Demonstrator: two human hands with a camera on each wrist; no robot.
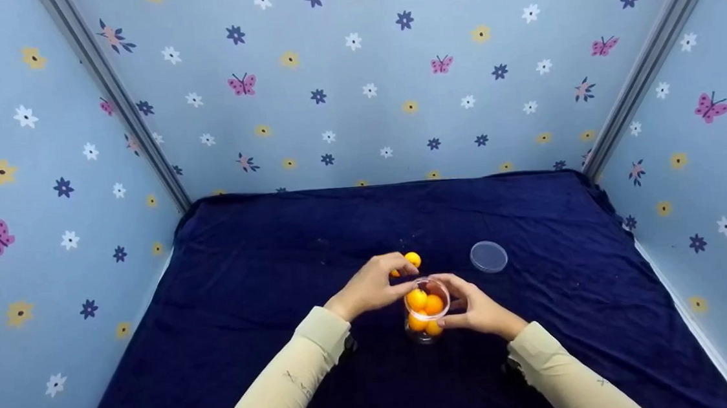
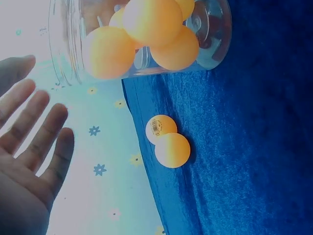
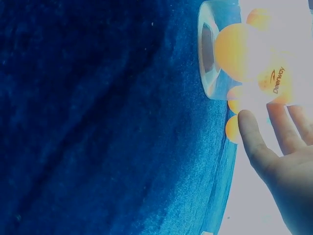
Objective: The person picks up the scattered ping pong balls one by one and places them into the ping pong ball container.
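A clear plastic jar [image 1: 425, 338] stands upright on the dark cloth, with several orange table tennis balls [image 1: 434, 304] inside. My right hand [image 1: 479, 308] holds the jar from its right side, thumb in front and fingers round behind near the rim. Just left of the jar's mouth is my left hand [image 1: 379, 285]; in the left wrist view its fingers [image 2: 56, 127] are spread and hold nothing. Two loose orange balls [image 2: 172, 150] lie touching on the cloth beyond the jar, partly covered by the left hand in the head view.
A round clear lid [image 1: 489, 257] lies on the cloth behind and right of the jar. Dark blue cloth [image 1: 244, 252] covers the table, with some folds. Flower-printed walls [image 1: 357, 120] close in the back and both sides.
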